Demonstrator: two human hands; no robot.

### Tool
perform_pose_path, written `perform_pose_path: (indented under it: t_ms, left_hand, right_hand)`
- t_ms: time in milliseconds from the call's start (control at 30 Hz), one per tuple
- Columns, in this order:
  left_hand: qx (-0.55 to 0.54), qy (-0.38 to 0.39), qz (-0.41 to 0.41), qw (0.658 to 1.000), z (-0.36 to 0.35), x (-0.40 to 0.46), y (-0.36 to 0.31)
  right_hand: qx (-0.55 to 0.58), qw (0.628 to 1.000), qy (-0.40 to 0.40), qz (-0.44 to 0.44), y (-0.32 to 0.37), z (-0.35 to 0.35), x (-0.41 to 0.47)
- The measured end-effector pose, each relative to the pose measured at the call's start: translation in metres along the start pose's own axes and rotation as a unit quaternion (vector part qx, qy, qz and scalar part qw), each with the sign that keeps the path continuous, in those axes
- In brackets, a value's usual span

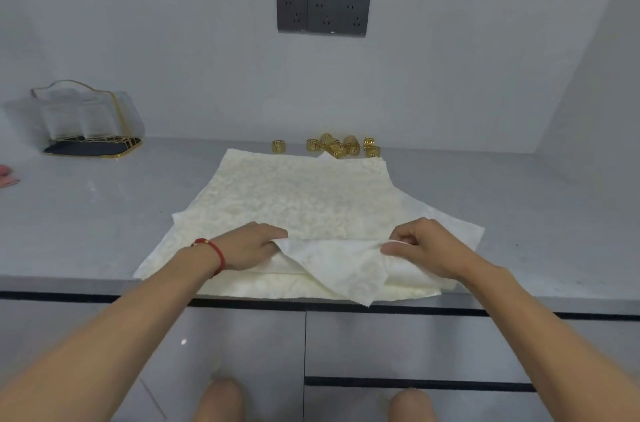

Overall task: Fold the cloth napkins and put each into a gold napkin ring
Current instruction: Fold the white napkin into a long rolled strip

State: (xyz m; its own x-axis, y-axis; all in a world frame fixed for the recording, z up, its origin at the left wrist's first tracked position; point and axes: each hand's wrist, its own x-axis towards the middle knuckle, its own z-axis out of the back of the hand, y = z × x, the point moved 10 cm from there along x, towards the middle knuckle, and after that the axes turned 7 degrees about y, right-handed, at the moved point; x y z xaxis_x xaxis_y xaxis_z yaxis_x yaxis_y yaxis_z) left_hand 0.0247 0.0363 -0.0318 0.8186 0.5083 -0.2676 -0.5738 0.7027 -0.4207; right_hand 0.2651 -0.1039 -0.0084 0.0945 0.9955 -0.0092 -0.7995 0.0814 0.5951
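My left hand point(254, 243) and right hand point(420, 247) pinch near hem of top cream patterned cloth napkin point(301, 193), frame centre; uneven pull risks skewed fold, dragging stack underneath.

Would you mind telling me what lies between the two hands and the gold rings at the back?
In the head view, only napkin lies between the left hand, the right hand and the rings; each hand pinches its near edge.

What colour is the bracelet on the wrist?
Red, a thin cord bracelet on the left wrist, seen in the head view.
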Motion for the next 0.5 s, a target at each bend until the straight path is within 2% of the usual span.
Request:
perform_pose_path:
  t_ms: [100,200,267,367,433,500]
  left_hand:
    - [-0.019,0.021,0.011,1.0,0.004,-0.014,0.004]
    - [-0.029,0.059,0.023,0.998,0.005,-0.021,0.006]
    - [-0.026,0.056,0.009,0.998,0.011,-0.017,-0.001]
    - [-0.054,-0.025,-0.03,0.998,0.031,0.004,-0.012]
    - [-0.08,-0.093,-0.029,0.992,0.051,0.026,-0.006]
    - [-0.085,-0.116,-0.001,0.99,0.061,0.051,0.009]
  right_hand:
    - [0.044,0.999,-0.002,0.006,0.012,-0.003,0.0]
    - [0.085,0.995,0.044,0.01,0.02,-0.013,0.002]
    - [0.092,0.993,0.068,0.0,0.021,-0.018,0.007]
    - [0.077,0.994,0.067,-0.024,0.016,-0.015,0.03]
    - [0.055,0.997,0.034,-0.039,0.004,-0.007,0.056]
    - [0.036,0.998,-0.02,-0.049,-0.007,0.005,0.08]
